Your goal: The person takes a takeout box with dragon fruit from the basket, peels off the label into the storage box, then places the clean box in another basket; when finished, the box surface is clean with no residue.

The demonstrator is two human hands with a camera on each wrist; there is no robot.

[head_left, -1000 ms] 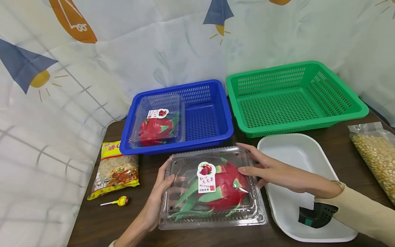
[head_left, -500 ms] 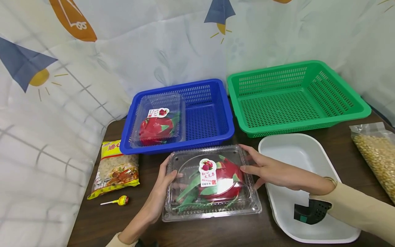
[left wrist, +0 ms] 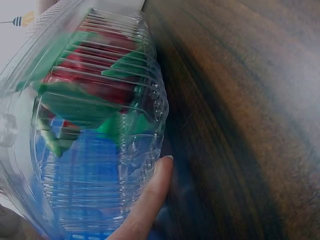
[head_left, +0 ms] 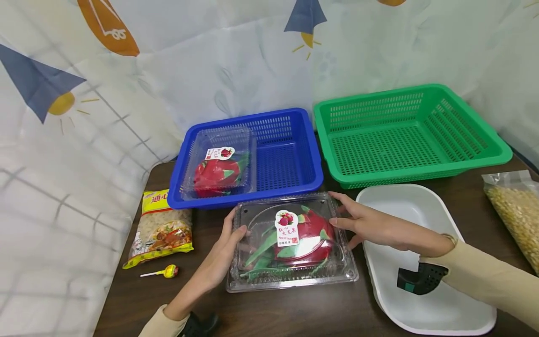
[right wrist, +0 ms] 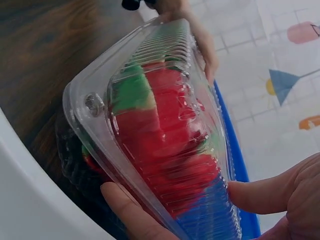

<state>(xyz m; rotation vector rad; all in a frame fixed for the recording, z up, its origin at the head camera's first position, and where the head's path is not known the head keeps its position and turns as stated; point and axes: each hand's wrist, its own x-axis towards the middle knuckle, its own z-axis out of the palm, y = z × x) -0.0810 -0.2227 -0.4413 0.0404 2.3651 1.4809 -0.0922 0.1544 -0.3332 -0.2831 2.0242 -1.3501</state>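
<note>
Both hands hold a clear plastic clamshell box (head_left: 257, 262) with a red and green dragon fruit (head_left: 313, 234) inside and a white label (head_left: 287, 228) on its lid. My left hand (head_left: 221, 255) grips the left side, its thumb over the lid's edge. On the opposite side my right hand (head_left: 370, 224) has its thumb at the lid and its fingers at the rim in the right wrist view. The far edge of the box reaches the front of a blue basket (head_left: 248, 200). A similar boxed dragon fruit (head_left: 216, 175) sits in that basket's left half.
Behind on the right stands a green basket (head_left: 412, 171). A white tray (head_left: 433, 323) lies under my right forearm. Left are a yellow-trimmed pasta bag (head_left: 162, 229) and a lollipop (head_left: 168, 271). A bag of corn kernels (head_left: 513, 206) lies far right on the dark wooden table (head_left: 286, 316).
The clamshell box has moved slightly away from me, toward the blue basket, with both hands still holding it. The view has shifted a little.
</note>
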